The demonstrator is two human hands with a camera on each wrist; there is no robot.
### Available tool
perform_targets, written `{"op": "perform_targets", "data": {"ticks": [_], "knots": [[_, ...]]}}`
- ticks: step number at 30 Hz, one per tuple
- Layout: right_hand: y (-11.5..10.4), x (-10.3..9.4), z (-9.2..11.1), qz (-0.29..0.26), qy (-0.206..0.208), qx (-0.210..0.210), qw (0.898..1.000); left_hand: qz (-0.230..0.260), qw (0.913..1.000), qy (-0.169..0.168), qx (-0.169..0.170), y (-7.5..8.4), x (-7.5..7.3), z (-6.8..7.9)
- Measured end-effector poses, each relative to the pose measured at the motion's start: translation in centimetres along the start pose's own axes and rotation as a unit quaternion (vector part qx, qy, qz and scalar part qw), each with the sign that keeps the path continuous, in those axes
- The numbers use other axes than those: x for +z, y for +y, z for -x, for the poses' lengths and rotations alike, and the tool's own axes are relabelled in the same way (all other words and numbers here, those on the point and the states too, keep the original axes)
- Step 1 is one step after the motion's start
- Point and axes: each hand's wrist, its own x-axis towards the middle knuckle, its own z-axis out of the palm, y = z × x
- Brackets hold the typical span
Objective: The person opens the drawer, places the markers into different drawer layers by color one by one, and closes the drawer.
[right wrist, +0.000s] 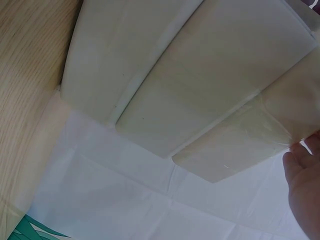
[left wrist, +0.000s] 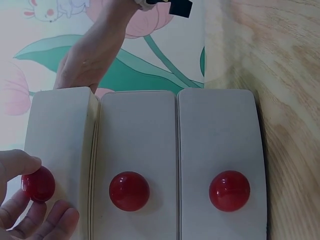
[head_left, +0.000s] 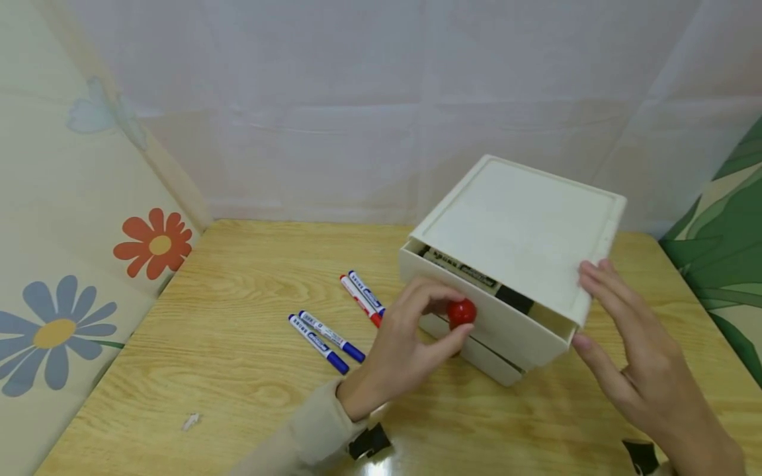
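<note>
A white drawer cabinet (head_left: 524, 221) stands on the table, its top drawer (head_left: 512, 320) pulled out a little. My left hand (head_left: 405, 337) pinches that drawer's round red knob (head_left: 462, 312) between thumb and fingers. Through the gap show dark and tan items with printing (head_left: 470, 271), their kind unclear. The left wrist view shows the middle knob (left wrist: 129, 191) and the bottom knob (left wrist: 229, 191), both on drawers that look closed. My right hand (head_left: 639, 360) rests against the cabinet's right side near the top front corner, fingers fairly straight.
Left of the cabinet, two blue-capped markers (head_left: 327, 340) lie side by side on the wooden table (head_left: 238, 284). A red marker (head_left: 360, 301) and another blue one (head_left: 366, 291) lie behind them, partly hidden by my left hand. A pale cloth (head_left: 315, 119) hangs behind.
</note>
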Motion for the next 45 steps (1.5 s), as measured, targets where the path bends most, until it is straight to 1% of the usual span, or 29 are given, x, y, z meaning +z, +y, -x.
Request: {"op": "perform_targets", "data": {"ticks": [11,17,24,31,39,45], "knots": [[-0.2,0.1,-0.3,0.003,-0.001,0.001,1.0,-0.014,0.9999,-0.004,-0.001,-0.4,0.4,-0.6],[-0.3,0.0,-0.3,0.0,-0.002,0.004,1.0,-0.009,1.0,-0.001,0.005,-0.6,0.6,-1.0],[-0.2,0.0,-0.1,-0.005,0.004,0.005,1.0,-0.005,0.9999,-0.004,-0.014,-0.6,0.8,-1.2],[-0.1,0.1,-0.1,-0.009,0.01,0.001,1.0,-0.005,0.9998,-0.001,-0.021,-0.7,1.0,-1.3],[-0.2,0.2,-0.2,-0.006,0.016,-0.004,1.0,0.006,0.9998,0.0,-0.017,-0.8,1.1,-1.3],[-0.1,0.2,-0.1,-0.001,0.015,-0.003,1.0,0.008,0.9998,0.0,-0.021,-1.0,1.1,-0.8]]}}
